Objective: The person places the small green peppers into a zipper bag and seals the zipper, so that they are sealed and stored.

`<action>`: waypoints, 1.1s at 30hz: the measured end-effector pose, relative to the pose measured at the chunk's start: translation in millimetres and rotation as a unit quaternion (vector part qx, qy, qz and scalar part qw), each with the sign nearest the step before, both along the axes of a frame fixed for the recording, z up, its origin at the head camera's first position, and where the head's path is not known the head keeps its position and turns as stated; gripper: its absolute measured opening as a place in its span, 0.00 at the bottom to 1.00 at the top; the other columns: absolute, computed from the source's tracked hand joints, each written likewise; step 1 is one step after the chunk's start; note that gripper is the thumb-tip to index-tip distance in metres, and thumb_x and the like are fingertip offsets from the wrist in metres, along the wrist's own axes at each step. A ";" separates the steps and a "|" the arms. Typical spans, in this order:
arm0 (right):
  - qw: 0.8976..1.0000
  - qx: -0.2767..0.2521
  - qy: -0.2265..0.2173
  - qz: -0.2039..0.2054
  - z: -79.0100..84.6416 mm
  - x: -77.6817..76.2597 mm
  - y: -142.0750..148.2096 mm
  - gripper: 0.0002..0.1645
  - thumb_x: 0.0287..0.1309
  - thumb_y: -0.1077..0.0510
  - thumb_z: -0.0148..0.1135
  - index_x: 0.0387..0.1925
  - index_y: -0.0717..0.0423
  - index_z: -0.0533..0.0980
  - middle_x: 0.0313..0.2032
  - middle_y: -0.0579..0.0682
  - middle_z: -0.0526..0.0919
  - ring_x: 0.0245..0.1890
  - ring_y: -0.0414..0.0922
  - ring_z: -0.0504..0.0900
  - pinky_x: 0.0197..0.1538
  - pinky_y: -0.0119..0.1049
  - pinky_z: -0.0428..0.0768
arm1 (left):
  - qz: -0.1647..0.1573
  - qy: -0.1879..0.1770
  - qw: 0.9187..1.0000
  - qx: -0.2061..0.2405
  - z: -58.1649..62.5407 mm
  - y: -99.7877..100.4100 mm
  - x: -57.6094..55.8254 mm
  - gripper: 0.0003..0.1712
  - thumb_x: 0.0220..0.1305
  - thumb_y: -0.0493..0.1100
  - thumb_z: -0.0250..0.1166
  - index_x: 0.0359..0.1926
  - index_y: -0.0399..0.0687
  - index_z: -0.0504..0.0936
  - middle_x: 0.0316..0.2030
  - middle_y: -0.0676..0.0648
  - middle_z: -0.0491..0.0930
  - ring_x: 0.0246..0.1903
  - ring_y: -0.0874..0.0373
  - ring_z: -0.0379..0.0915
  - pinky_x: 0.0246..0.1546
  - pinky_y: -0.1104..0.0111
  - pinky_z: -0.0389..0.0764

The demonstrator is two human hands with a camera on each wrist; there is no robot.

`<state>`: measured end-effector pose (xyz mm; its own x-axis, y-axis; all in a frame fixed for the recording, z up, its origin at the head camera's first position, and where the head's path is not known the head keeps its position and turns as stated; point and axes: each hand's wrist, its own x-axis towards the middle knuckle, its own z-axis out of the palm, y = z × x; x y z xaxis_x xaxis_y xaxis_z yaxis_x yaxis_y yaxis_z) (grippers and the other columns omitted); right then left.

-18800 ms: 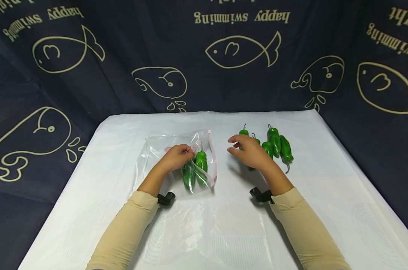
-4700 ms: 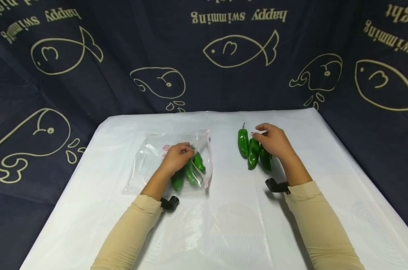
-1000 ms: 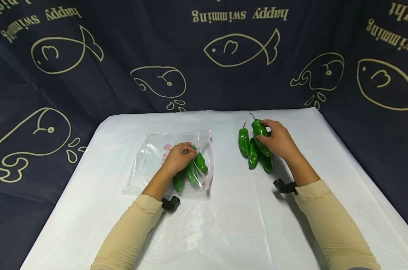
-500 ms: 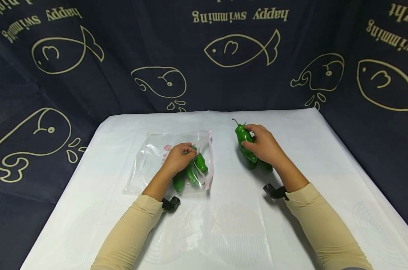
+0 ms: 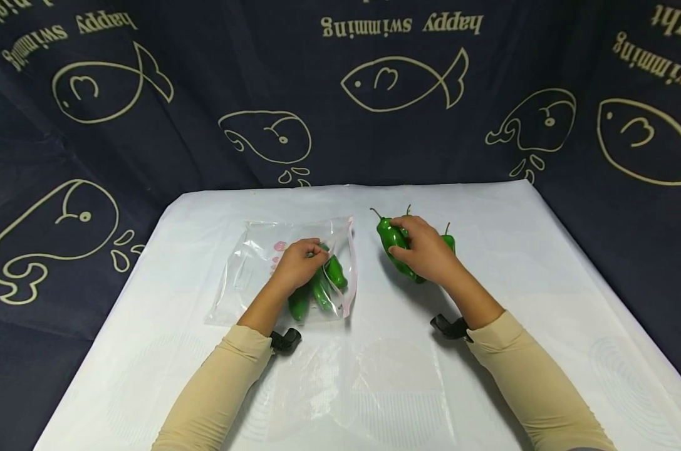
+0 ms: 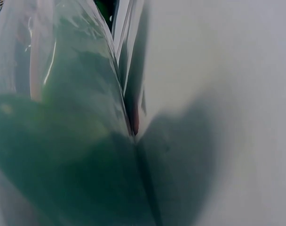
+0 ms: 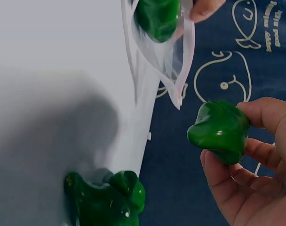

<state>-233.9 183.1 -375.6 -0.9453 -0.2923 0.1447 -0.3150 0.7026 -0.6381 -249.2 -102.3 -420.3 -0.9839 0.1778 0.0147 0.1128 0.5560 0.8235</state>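
My right hand [image 5: 427, 254] grips a green pepper [image 5: 389, 237] by its sides, thumb and fingers around it, stem pointing away. The right wrist view shows that pepper [image 7: 220, 132] end-on between thumb and fingertips. On the left, my left hand [image 5: 296, 266] pinches the upper layer of a clear zip bag [image 5: 235, 279], whose pink-edged mouth gapes toward the right. Several green peppers [image 5: 335, 273] lie inside the bag. Clear plastic [image 6: 77, 56] over a blurred green pepper fills much of the left wrist view, where my left fingers are hidden.
Other green peppers [image 5: 448, 240] lie on the table beneath and beside my right hand, partly hidden by it. A white cloth [image 5: 396, 388] covers the table. Behind it hangs a dark blue curtain [image 5: 340, 144] with fish and whale drawings.
Over the last second my right hand has lifted a pepper off the pile and carried it left toward the bag. More peppers are in the bag than 18.8 s ago. My left hand stays put.
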 end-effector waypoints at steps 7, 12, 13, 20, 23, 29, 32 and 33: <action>1.000 0.002 0.012 0.015 -2.2 3.7 -10.6 0.34 0.60 0.56 0.67 0.66 0.57 0.69 0.62 0.56 0.72 0.48 0.52 0.77 0.50 0.48 0.78 | -0.001 0.001 1.000 0.006 0.2 -0.1 0.5 0.12 0.65 0.45 0.62 0.29 0.42 0.83 0.63 0.39 0.74 0.67 0.41 0.62 0.68 0.52 0.61; 0.999 0.004 0.015 0.029 -4.7 6.5 -18.2 0.33 0.59 0.57 0.68 0.65 0.58 0.70 0.58 0.57 0.74 0.44 0.52 0.78 0.46 0.46 0.79 | 0.000 -0.002 1.000 0.006 -0.3 -0.1 0.5 0.12 0.65 0.44 0.62 0.30 0.41 0.84 0.64 0.40 0.73 0.68 0.42 0.62 0.68 0.52 0.60; 0.999 0.003 0.014 0.032 -5.4 7.0 -19.9 0.33 0.59 0.57 0.68 0.65 0.58 0.70 0.58 0.57 0.74 0.44 0.52 0.79 0.46 0.46 0.79 | 0.001 -0.003 1.000 0.007 -0.3 -0.3 0.3 0.12 0.65 0.44 0.62 0.30 0.41 0.84 0.64 0.40 0.73 0.68 0.42 0.62 0.68 0.53 0.60; 0.998 0.015 0.006 0.053 -8.7 10.8 -28.0 0.33 0.58 0.57 0.69 0.64 0.58 0.71 0.59 0.57 0.75 0.44 0.50 0.79 0.47 0.45 0.79 | 0.001 -0.004 1.000 0.001 1.3 -0.5 1.0 0.13 0.66 0.45 0.62 0.32 0.40 0.85 0.64 0.41 0.74 0.68 0.43 0.62 0.68 0.53 0.60; 0.998 0.025 0.001 0.065 -10.5 11.4 -30.9 0.33 0.58 0.56 0.69 0.65 0.58 0.71 0.60 0.57 0.75 0.45 0.49 0.79 0.49 0.45 0.78 | 0.001 -0.004 1.000 -0.002 1.6 -0.7 1.2 0.13 0.66 0.45 0.62 0.32 0.40 0.85 0.64 0.41 0.74 0.68 0.43 0.62 0.68 0.53 0.60; 0.996 0.039 -0.008 0.080 -13.8 10.5 -35.4 0.33 0.59 0.56 0.69 0.64 0.59 0.72 0.59 0.57 0.76 0.45 0.48 0.79 0.49 0.45 0.79 | -0.001 -0.005 1.000 -0.002 1.5 -1.2 1.6 0.12 0.66 0.45 0.63 0.32 0.41 0.85 0.64 0.41 0.74 0.68 0.43 0.62 0.68 0.53 0.59; 0.995 0.043 -0.013 0.084 -15.4 9.6 -37.5 0.32 0.59 0.56 0.69 0.63 0.59 0.72 0.58 0.57 0.77 0.44 0.48 0.79 0.47 0.44 0.79 | -0.002 -0.005 1.000 -0.003 0.8 -1.4 1.8 0.12 0.66 0.46 0.62 0.32 0.42 0.85 0.64 0.41 0.73 0.68 0.43 0.62 0.68 0.52 0.59; 0.995 0.044 -0.013 0.086 -16.0 9.1 -38.4 0.32 0.59 0.56 0.69 0.63 0.59 0.72 0.58 0.57 0.77 0.43 0.47 0.79 0.47 0.43 0.79 | -0.002 -0.005 1.000 -0.002 0.4 -1.4 1.9 0.12 0.66 0.46 0.62 0.32 0.42 0.85 0.64 0.41 0.73 0.68 0.43 0.62 0.68 0.52 0.59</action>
<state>-224.7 144.7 -391.6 -0.8833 -0.4606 0.0868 -0.4193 0.6936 -0.5858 -247.3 -103.7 -419.9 -0.9832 0.1827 0.0042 0.1075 0.5595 0.8218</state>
